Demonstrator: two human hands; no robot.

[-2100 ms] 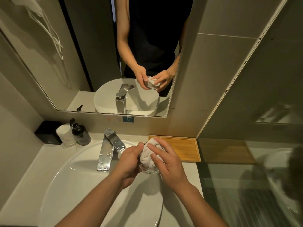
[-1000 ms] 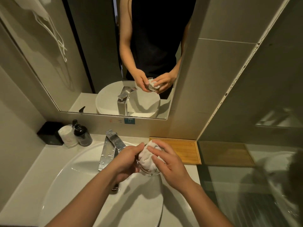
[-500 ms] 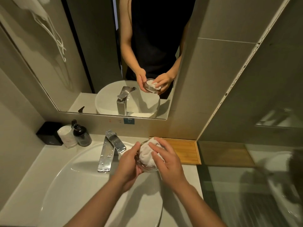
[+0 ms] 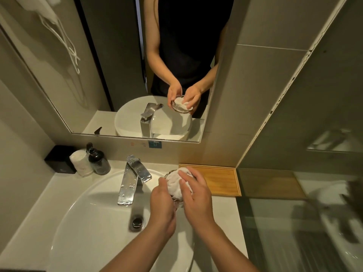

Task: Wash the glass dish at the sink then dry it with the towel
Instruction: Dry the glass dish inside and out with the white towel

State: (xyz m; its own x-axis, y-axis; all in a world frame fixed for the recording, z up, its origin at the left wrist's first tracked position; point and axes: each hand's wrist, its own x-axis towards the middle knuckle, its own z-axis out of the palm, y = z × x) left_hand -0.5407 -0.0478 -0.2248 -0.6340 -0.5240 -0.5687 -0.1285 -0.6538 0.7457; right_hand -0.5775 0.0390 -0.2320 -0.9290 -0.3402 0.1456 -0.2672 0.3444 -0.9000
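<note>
- Small clear glass dish [image 4: 168, 175] held above the right part of the round white ceramic sink [image 4: 82, 222], close to the right of the chrome lever faucet [image 4: 131, 180].
- Left hand [image 4: 161, 205] cupped around the dish from the left and below, fingers [image 4: 162, 183] curled shut against its side.
- Right hand [image 4: 196, 199] over the top, fingers [image 4: 184, 176] closed on the crumpled white towel [image 4: 174, 184] and pressing it down into the dish.
- Most of the dish hidden by towel and hands; only a bit of rim visible at upper left.
- Light wooden tray [image 4: 218, 180] flat on the pale surface [image 4: 35, 214], just right of the hands.
- Dark pump bottle [image 4: 99, 162], white roll [image 4: 81, 162] and black box [image 4: 60, 159] grouped at the back left corner.
- Wall mirror [image 4: 102, 61] above, reflecting both hands and the towel-filled dish.
</note>
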